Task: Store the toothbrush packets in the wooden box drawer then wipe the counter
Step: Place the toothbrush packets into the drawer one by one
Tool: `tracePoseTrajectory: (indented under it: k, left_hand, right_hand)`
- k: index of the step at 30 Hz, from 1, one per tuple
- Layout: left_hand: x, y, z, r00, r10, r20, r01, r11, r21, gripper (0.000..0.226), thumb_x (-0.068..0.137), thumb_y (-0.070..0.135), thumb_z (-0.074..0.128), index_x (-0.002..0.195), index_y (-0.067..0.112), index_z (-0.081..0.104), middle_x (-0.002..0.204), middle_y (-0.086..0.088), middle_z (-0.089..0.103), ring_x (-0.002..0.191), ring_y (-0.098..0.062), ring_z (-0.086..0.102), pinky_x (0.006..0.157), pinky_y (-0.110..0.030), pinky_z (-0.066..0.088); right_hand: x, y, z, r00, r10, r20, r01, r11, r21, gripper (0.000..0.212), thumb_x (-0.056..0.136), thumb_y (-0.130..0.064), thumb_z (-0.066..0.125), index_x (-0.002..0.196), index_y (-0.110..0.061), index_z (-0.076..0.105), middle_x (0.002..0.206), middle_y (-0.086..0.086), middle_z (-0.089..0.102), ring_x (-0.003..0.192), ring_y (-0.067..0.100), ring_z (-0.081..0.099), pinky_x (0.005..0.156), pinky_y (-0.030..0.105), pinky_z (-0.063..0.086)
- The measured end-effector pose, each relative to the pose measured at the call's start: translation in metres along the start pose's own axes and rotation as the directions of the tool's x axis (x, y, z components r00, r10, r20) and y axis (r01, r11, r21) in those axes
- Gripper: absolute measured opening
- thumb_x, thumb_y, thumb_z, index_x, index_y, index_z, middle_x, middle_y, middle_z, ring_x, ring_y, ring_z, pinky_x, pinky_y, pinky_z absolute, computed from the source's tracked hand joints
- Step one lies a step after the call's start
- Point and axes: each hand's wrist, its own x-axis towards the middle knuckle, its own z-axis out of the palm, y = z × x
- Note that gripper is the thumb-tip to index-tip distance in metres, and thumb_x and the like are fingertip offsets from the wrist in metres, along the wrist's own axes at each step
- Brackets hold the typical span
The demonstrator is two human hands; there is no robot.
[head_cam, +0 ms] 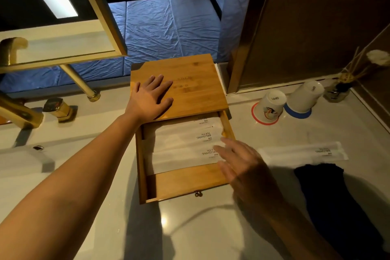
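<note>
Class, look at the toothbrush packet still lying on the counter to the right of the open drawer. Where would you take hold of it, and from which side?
Probably pinch the toothbrush packet at its left end, coming from above with the right hand. It lies flat, long and thin, its left end nearest the drawer, and its near edge meets the dark cloth.

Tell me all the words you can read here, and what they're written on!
"BRUSHING TEETH": on the toothbrush packets in the drawer.
"BRUSHING": on the packet on the counter; its second line is too blurred.
Round mark with letters: base of the upturned penguin cup, too small to read.
Engraved marks on the wooden box lid: too faint.
</note>
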Motion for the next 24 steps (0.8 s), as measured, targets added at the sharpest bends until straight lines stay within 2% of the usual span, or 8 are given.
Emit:
tracePoseTrajectory:
  k: [1, 4, 6, 9, 16, 18, 21, 24]
  left_hand:
    - [0.0, 0.0, 0.0, 1.0, 0.001, 0.001, -0.001, 1.0, 0.005, 0.062, 0.085, 0.061, 0.026, 0.144, 0.04, 0.026, 0.158, -0.001, 0.021, 0.147, -0.022, 0.013, 0.115, -0.054, 0.009]
    - [0.001, -0.002, 0.001, 1.0, 0.001, -0.001, -0.001, 1.0, 0.018, 0.062, 0.085, 0.062, 0.026, 0.144, 0.041, 0.026, 0.158, -0.001, 0.022, 0.147, -0.022, 0.014, 0.115, -0.054, 0.011]
    - [0.001, -0.002, 0.001, 1.0, 0.0, 0.002, 0.0, 1.0, 0.027, 0.061, 0.086, 0.062, 0.026, 0.144, 0.041, 0.026, 0.158, -0.001, 0.021, 0.147, -0.022, 0.014, 0.115, -0.054, 0.011]
    - [0.001, -0.001, 0.001, 1.0, 0.001, -0.002, -0.001, 0.999, 0.036, 0.062, 0.086, 0.062, 0.026, 0.144, 0.041, 0.026, 0.158, -0.001, 0.022, 0.147, -0.022, 0.015, 0.115, -0.054, 0.012]
    - [0.001, 0.0, 0.0, 1.0, -0.002, 0.007, 0.002, 1.0, 0.021, 0.065, 0.084, 0.065, 0.022, 0.144, 0.04, 0.026, 0.158, -0.001, 0.022, 0.147, -0.023, 0.014, 0.114, -0.054, 0.012]
    - [0.0, 0.001, -0.001, 1.0, -0.006, 0.012, 0.006, 1.0, 0.02, 0.066, 0.083, 0.066, 0.021, 0.144, 0.041, 0.026, 0.158, -0.001, 0.021, 0.147, -0.022, 0.013, 0.115, -0.054, 0.011]
    - [0.0, 0.001, -0.001, 1.0, -0.006, 0.012, 0.005, 1.0, 0.026, 0.067, 0.082, 0.067, 0.02, 0.144, 0.041, 0.026, 0.158, -0.001, 0.021, 0.147, -0.022, 0.014, 0.115, -0.054, 0.011]
    - [-0.001, 0.001, -0.002, 1.0, -0.003, 0.009, 0.002, 1.0, 0.029, 0.067, 0.083, 0.066, 0.02, 0.144, 0.04, 0.025, 0.158, -0.001, 0.021, 0.147, -0.023, 0.014, 0.114, -0.053, 0.011]
  right_hand:
    - [-0.005, 0.02, -0.008, 0.996, 0.041, -0.073, -0.043, 0.999, -0.016, 0.045, 0.097, -0.035, 0.031, 0.109, -0.011, 0.067, 0.115, 0.011, 0.068, 0.103, 0.021, 0.066, 0.087, 0.033, 0.055]
    - [-0.019, 0.086, -0.023, 0.985, 0.167, 0.047, -0.151, 0.959, -0.241, 0.04, 0.09, -0.027, 0.037, 0.105, -0.008, 0.069, 0.109, 0.015, 0.071, 0.101, 0.029, 0.067, 0.088, 0.039, 0.052]
    - [-0.025, 0.12, -0.029, 0.956, 0.242, 0.168, -0.182, 0.933, -0.311, 0.034, 0.09, -0.022, 0.043, 0.114, -0.013, 0.065, 0.121, 0.015, 0.065, 0.112, 0.032, 0.059, 0.095, 0.043, 0.047]
    - [-0.029, 0.149, -0.035, 0.889, 0.36, 0.284, -0.247, 0.898, -0.364, 0.04, 0.094, -0.027, 0.046, 0.133, -0.025, 0.048, 0.144, 0.0, 0.044, 0.133, 0.019, 0.037, 0.111, 0.034, 0.028]
    - [-0.025, 0.168, -0.035, 0.869, 0.342, 0.356, -0.197, 0.902, -0.385, 0.038, 0.095, -0.025, 0.044, 0.133, -0.024, 0.05, 0.139, -0.001, 0.049, 0.127, 0.018, 0.041, 0.106, 0.029, 0.033]
    - [-0.025, 0.171, -0.029, 0.895, 0.305, 0.327, -0.162, 0.903, -0.398, 0.034, 0.094, -0.023, 0.047, 0.126, -0.021, 0.057, 0.128, 0.002, 0.058, 0.118, 0.021, 0.049, 0.099, 0.033, 0.041]
    - [-0.029, 0.18, -0.02, 0.96, 0.206, 0.192, -0.109, 0.9, -0.421, 0.021, 0.083, -0.012, 0.064, 0.102, -0.013, 0.071, 0.098, 0.01, 0.072, 0.089, 0.029, 0.064, 0.074, 0.038, 0.054]
    - [-0.032, 0.181, -0.018, 0.995, 0.086, 0.04, -0.062, 0.906, -0.419, 0.011, 0.072, -0.005, 0.071, 0.082, -0.011, 0.074, 0.074, 0.008, 0.072, 0.067, 0.027, 0.067, 0.055, 0.035, 0.056]
